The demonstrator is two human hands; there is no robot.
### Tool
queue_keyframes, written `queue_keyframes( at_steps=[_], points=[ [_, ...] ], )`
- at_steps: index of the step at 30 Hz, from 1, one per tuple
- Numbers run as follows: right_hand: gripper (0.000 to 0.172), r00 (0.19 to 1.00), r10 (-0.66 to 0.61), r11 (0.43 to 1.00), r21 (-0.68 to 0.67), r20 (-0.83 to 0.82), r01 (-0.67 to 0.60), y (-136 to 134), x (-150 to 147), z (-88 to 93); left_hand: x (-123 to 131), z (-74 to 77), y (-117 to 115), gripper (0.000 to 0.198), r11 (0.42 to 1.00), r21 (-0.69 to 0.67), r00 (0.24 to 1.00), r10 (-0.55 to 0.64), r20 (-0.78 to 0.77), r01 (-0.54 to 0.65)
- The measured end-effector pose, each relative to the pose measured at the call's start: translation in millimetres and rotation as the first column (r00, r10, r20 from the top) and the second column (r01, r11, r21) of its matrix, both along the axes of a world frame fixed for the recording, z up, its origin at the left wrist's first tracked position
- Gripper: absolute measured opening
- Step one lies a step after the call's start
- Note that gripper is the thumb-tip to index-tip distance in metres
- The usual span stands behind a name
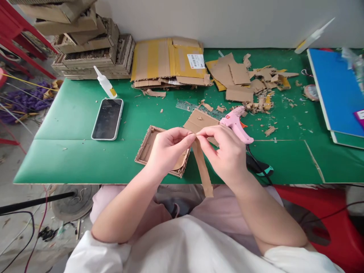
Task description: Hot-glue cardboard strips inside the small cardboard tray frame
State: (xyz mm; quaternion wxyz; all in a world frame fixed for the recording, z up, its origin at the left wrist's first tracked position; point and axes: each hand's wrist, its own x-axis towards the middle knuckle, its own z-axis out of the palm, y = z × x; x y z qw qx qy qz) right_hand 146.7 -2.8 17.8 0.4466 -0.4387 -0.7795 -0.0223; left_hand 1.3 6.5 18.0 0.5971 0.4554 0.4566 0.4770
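Observation:
A narrow cardboard strip (203, 168) hangs down over the table's front edge, its upper end pinched between my two hands. My left hand (173, 146) is closed, thumb and forefinger meeting at the strip's top. Fingertip to fingertip with it, my right hand (224, 148) is closed on the same end. Under my left hand lies a shallow cardboard tray (145, 146) with layered corrugated walls, partly hidden. Behind my hands is a flat cardboard piece (200, 120). A pink glue gun (237, 123) lies just beyond my right hand.
On the green table (71, 159) are a phone (107, 119), a glue bottle (105, 83), a clear ruler (189, 106) and cardboard scraps (239, 74). Stacked cardboard trays (91, 49) and a folded box (167, 60) stand behind. A blue board (335, 91) lies right, a cutter (260, 167) near the edge.

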Motion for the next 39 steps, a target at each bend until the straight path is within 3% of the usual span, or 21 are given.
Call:
queue_keyframes(
  at_steps=[3,8,17,23,27,30,36,39],
  points=[
    [0.009,1.0,0.002,0.998,0.067,0.019,-0.003,0,-2,-1.1,-1,0.5,0,0.024,0.999,-0.052,0.998,-0.002,0.062,0.005],
    [0.007,0.991,0.047,0.985,-0.16,-0.127,-0.068,-3,0,2.2,-2,2.8,0,0.026,1.0,0.003,1.0,0.007,-0.025,-0.007],
    [0.008,0.991,0.016,0.979,-0.2,-0.131,-0.042,-3,0,0.1,-2,-1.8,0,0.027,1.0,-0.003,0.998,-0.029,-0.049,0.029],
    [0.01,0.999,-0.036,0.999,0.039,0.024,0.035,-3,-5,-7.1,0,-6.1,0,0.025,0.998,-0.06,0.998,0.018,0.061,-0.014],
    [0.007,0.99,0.038,0.987,-0.152,-0.136,-0.059,-3,-4,-8.4,-1,-5.8,1,0.025,0.998,-0.059,0.998,0.014,0.059,-0.011],
    [0.005,0.979,0.024,0.963,-0.26,-0.202,-0.077,-3,-2,-7.5,-2,-4.5,1,0.023,0.999,-0.037,1.0,0.003,0.018,-0.002],
    [0.006,0.993,0.007,0.984,-0.178,-0.12,-0.029,-1,-1,-10.6,-2,-5.0,1,0.024,0.999,-0.041,1.0,-0.015,-0.025,0.014],
    [0.008,1.0,-0.012,0.998,-0.056,-0.02,0.011,-1,-4,-13.7,-1,-6.3,2,0.025,0.998,-0.054,1.0,-0.011,0.023,0.013]
  ],
)
